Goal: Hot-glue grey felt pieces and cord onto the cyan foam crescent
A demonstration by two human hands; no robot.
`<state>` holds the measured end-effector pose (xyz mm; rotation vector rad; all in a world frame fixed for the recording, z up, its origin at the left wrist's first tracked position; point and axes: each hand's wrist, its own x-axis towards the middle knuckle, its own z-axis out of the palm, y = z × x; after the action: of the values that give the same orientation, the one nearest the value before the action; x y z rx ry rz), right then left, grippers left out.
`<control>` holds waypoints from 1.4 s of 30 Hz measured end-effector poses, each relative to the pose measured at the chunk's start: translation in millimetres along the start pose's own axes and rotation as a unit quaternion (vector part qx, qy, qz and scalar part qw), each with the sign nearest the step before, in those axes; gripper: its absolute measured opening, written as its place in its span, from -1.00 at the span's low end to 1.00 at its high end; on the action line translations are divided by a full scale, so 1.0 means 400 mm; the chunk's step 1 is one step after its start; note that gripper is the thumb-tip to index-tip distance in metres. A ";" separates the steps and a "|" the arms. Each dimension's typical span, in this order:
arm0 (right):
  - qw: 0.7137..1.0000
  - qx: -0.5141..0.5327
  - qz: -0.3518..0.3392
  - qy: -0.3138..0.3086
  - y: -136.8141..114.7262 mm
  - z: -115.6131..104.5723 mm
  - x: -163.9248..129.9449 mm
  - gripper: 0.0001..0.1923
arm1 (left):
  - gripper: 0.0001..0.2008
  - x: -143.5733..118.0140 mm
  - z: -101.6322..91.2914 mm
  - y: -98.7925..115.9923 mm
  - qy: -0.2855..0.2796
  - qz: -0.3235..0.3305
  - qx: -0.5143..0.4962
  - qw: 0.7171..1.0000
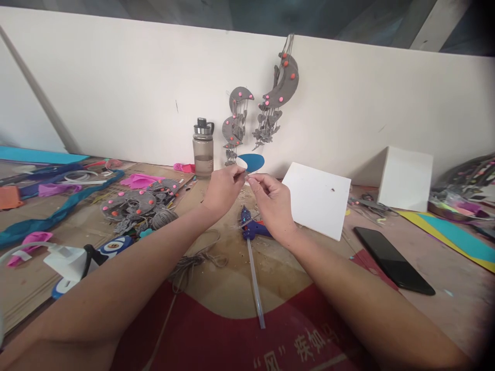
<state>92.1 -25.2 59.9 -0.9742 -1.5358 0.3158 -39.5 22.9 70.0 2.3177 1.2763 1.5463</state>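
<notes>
My left hand (pixel 223 188) and my right hand (pixel 271 202) meet above the table's middle, fingertips pinched together on a thin grey string and a small blue oval foam piece (pixel 251 162) with a white patch. The string is barely visible between the fingers. Below my right hand lies a blue glue gun (pixel 251 226) with a long clear glue stick (pixel 256 283) pointing toward me. A loose tangle of grey cord (pixel 193 260) rests under my left forearm.
A water bottle (pixel 203 147) stands at the wall beside grey moon-shaped hangings (pixel 280 87) with pink dots. Grey felt pieces (pixel 133 203), pink and blue scraps lie left. White foam boards (pixel 319 198), a black phone (pixel 392 260) and coloured sheets (pixel 456 234) lie right.
</notes>
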 end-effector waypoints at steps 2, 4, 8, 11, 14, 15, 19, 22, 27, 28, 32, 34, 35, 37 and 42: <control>1.000 -0.003 -0.002 -0.001 0.001 0.002 -0.005 -0.71 | -0.78 0.001 -0.001 -0.007 -0.006 0.027 0.032 0.999; 1.000 -0.003 -0.003 0.000 0.001 0.003 -0.008 -0.71 | -0.77 0.002 0.000 -0.014 -0.004 0.044 0.045 0.998; 1.000 -0.004 -0.002 0.003 0.004 0.004 -0.009 -0.70 | -0.77 0.004 -0.003 -0.011 0.006 0.021 0.022 1.000; 1.000 -0.009 0.000 0.009 0.009 0.006 -0.008 -0.71 | -0.77 0.005 -0.009 0.000 0.017 -0.019 -0.016 1.000; 1.000 -0.014 0.006 0.012 0.017 0.006 -0.006 -0.70 | -0.80 0.010 -0.011 0.007 0.022 -0.058 -0.064 0.996; 1.000 -0.016 0.009 0.013 0.020 0.005 -0.005 -0.70 | -0.81 0.012 -0.010 0.007 0.024 -0.070 -0.083 0.994; 0.999 -0.014 0.022 0.020 0.030 0.002 0.000 -0.69 | -0.82 0.018 0.000 -0.001 0.025 -0.102 -0.155 0.982; 0.999 -0.003 0.031 0.027 0.034 0.000 0.005 -0.70 | -0.83 0.020 0.007 -0.006 0.024 -0.115 -0.191 0.975; 0.999 0.010 0.034 0.040 0.033 -0.003 0.013 -0.72 | -0.85 0.018 0.007 -0.003 0.016 -0.137 -0.232 0.963; 0.998 0.012 0.037 0.043 0.034 -0.003 0.014 -0.72 | -0.86 0.017 0.006 -0.002 0.012 -0.143 -0.242 0.960; 0.997 0.022 0.057 0.049 0.042 -0.006 0.019 -0.72 | -0.86 0.018 0.007 -0.002 -0.001 -0.166 -0.297 0.940; 0.996 0.031 0.067 0.048 0.047 -0.008 0.020 -0.73 | -0.85 0.020 0.008 -0.005 -0.011 -0.176 -0.334 0.926; 0.995 0.038 0.074 0.047 0.049 -0.008 0.022 -0.73 | -0.84 0.021 0.009 -0.007 -0.017 -0.182 -0.352 0.918; 0.994 0.048 0.086 0.045 0.053 -0.009 0.024 -0.73 | -0.83 0.022 0.011 -0.010 -0.029 -0.195 -0.385 0.902; 0.992 0.052 0.096 0.056 0.062 -0.010 0.030 -0.72 | -0.82 0.021 0.011 -0.009 -0.044 -0.210 -0.429 0.877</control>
<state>106.4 -2.7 52.2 -1.0430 -1.3141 0.4652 -36.7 32.3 72.2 1.4170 0.7446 1.4121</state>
